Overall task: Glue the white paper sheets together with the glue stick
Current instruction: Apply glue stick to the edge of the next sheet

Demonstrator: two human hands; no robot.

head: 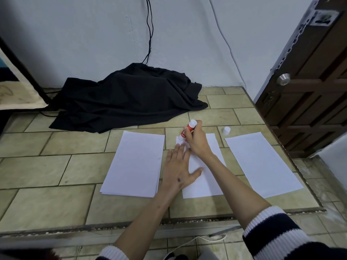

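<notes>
Our right-hand fingers are wrapped around the red-and-white plastic glue stick, which tilts with its base up and its glue end down at the far left corner of the middle white paper sheet. The right hand holds it low on the barrel, as we would hold a thick marker — a good place, since the tube is light and stiff and steers best from near the tip. Whether the tip is actually touching the paper we cannot tell; the hand hides it.

Our left hand holds nothing: its fingers lie spread and flat, pinning the sheet's left edge to the tiled floor. That matters, we judge, because a single sheet is thin and limp and slides easily on smooth tile; a tacky stick dragged across it would likely drag or wrinkle it unless a palm presses close beside the stroke.

Further out, a small stack of white paper sheets lies just to the left, and another white sheet lies apart on the right. These are best lifted by an edge or corner with a light pinch. The small white plastic cap stands on the floor beyond the sheets, near the right one's far corner.
</notes>
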